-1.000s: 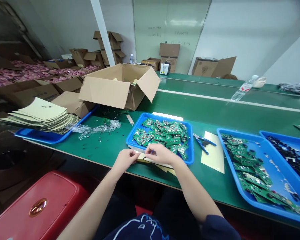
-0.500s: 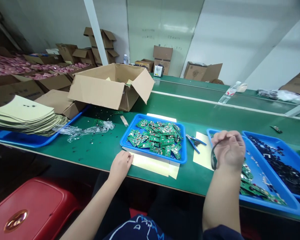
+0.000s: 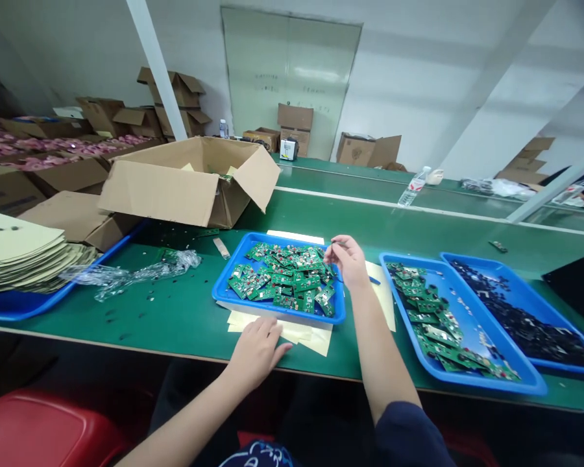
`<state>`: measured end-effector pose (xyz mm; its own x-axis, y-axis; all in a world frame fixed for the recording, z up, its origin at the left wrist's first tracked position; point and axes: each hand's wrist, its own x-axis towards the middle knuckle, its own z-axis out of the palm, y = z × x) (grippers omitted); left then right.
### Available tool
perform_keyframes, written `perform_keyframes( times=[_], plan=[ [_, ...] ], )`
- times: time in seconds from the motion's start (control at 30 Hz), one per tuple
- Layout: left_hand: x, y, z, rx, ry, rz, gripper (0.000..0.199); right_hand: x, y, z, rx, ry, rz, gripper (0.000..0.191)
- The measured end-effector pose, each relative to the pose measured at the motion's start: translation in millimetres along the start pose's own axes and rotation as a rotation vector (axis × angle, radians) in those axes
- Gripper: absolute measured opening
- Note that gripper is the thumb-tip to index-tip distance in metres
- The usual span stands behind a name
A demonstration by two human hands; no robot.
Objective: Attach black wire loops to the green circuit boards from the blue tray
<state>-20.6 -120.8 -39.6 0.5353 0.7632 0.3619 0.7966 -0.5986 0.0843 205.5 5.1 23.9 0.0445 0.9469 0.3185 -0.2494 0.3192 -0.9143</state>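
My right hand (image 3: 349,263) is closed, fingertips pinched around a thin dark piece (image 3: 339,244) whose kind I cannot make out. It is over the right rim of a blue tray (image 3: 217,293) heaped with small green circuit boards (image 3: 292,275). My left hand (image 3: 255,350) lies open, palm down, on yellow paper sheets (image 3: 316,340) in front of that tray. Behind my right wrist a blue handle tip of the pliers (image 3: 374,280) shows; the rest is hidden.
To the right, one blue tray (image 3: 472,311) holds boards and small parts, another (image 3: 571,327) black parts. Plastic wrap (image 3: 136,275), a stack of yellow sheets (image 3: 19,250) and an open carton (image 3: 160,194) are at left. A water bottle (image 3: 413,187) stands farther back.
My right hand has moved left from the right-hand tray to the board tray's right edge. My left hand has shifted onto the paper, fingers flatter. The view has turned slightly right.
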Motion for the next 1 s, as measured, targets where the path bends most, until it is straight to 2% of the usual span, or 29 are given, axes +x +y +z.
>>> perform_keyframes(
  times=[0.07,0.13,0.2,0.33,0.47,0.7,0.83,1.0],
  plan=[
    [20,-2,-7.2,-0.060,0.028,0.060,0.026,0,9,2,-0.036,0.014,0.021,0.022],
    [46,-6,-11.6,-0.106,0.053,0.052,0.023,-2,17,2,-0.059,0.015,0.035,0.023],
    [73,-11,-10.5,-0.142,0.005,-0.098,0.020,-5,23,2,-0.071,0.021,0.034,0.023],
    [110,-20,3.1,-0.196,-0.028,-0.163,0.016,-7,27,1,-0.114,0.028,0.028,0.022],
    [119,-28,8.6,-0.318,-0.067,-0.179,0.016,-8,26,1,-0.159,0.023,0.008,0.021],
    [132,-59,-11.9,-0.683,-0.234,-0.174,0.008,-14,26,6,-0.296,-0.016,-0.024,0.016],
    [131,-67,-20.7,-0.960,-0.372,-0.159,0.011,-21,25,12,-0.448,-0.127,-0.038,0.017],
    [124,-68,-23.3,-1.286,-0.636,-0.239,0.022,-30,15,19,-0.541,-0.199,-0.094,0.019]
  ],
)
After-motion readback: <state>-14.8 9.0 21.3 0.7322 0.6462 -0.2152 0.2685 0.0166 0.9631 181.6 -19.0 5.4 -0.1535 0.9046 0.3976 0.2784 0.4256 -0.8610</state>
